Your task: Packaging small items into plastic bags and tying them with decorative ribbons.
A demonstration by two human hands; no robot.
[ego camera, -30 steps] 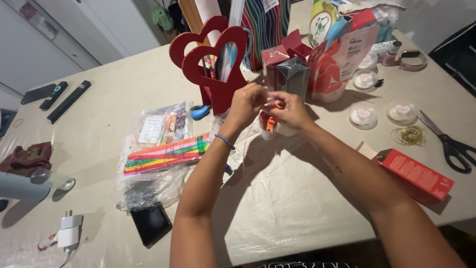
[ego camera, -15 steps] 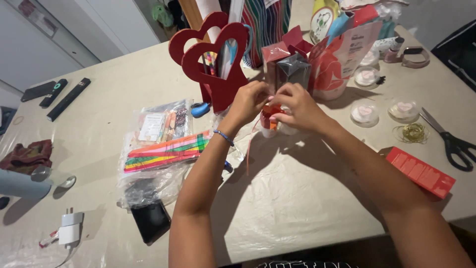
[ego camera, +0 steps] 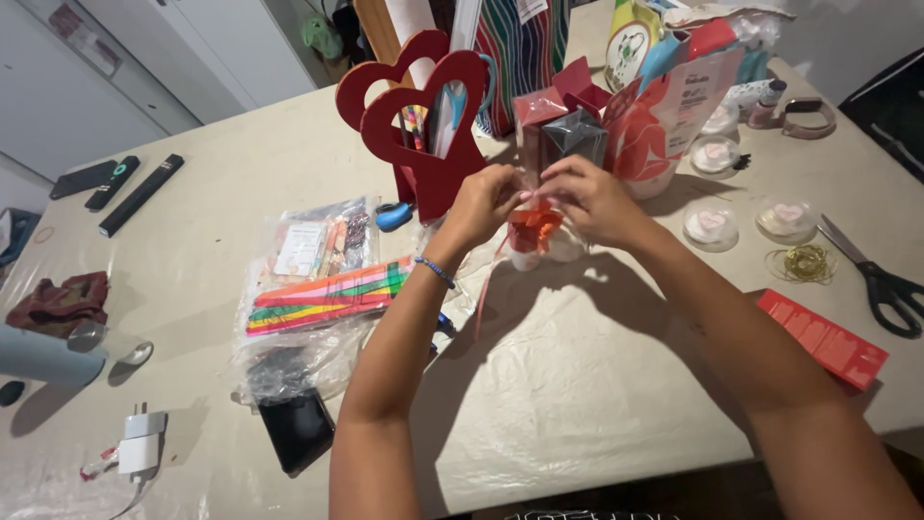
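Your left hand (ego camera: 486,200) and right hand (ego camera: 587,197) meet mid-bench, just near of the red heart stand (ego camera: 428,135). Both grips are pinched shut on the orange ribbon (ego camera: 532,227) atop a small clear packet (ego camera: 541,248). It looks light, soft and slippery: take it at the ribbon's neck.

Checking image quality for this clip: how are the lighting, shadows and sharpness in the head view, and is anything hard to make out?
Head view: even indoor light; soft shadows of the arms fall on the table below the left hand and right hand. Centre sharp enough; the orange ribbon between the fingers is small and partly hidden. Wide-angle bending shows at the edges; mild sheen on the clear plastic bags.
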